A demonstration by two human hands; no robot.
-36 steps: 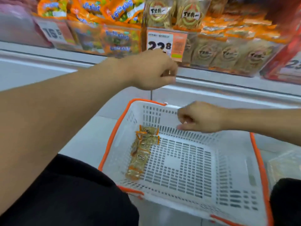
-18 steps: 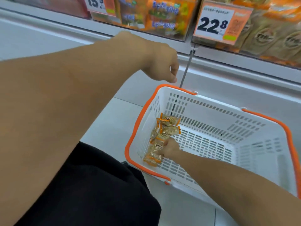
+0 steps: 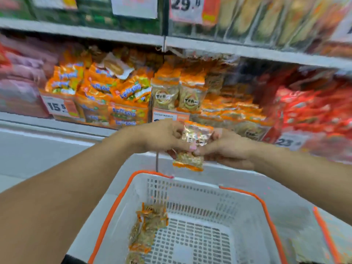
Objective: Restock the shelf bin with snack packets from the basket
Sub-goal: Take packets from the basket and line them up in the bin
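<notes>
Snack packet (image 3: 193, 144) now up between both hands (image 3: 194, 143), out of basket (image 3: 122, 199).

To your left you have orange bags with blue lettering (image 3: 99, 86) heaped behind a price tag reading 15 (image 3: 59, 106). Red packets (image 3: 314, 109) fill the right side. Above, a tag reading 29 (image 3: 185, 6) hangs from the upper shelf (image 3: 85, 33).

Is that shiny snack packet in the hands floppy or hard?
Probably floppy: the snack packet sags below the left hand and right hand. Likely light, since fingertips alone hold it. Its glossy wrapper may be slippery.
</notes>
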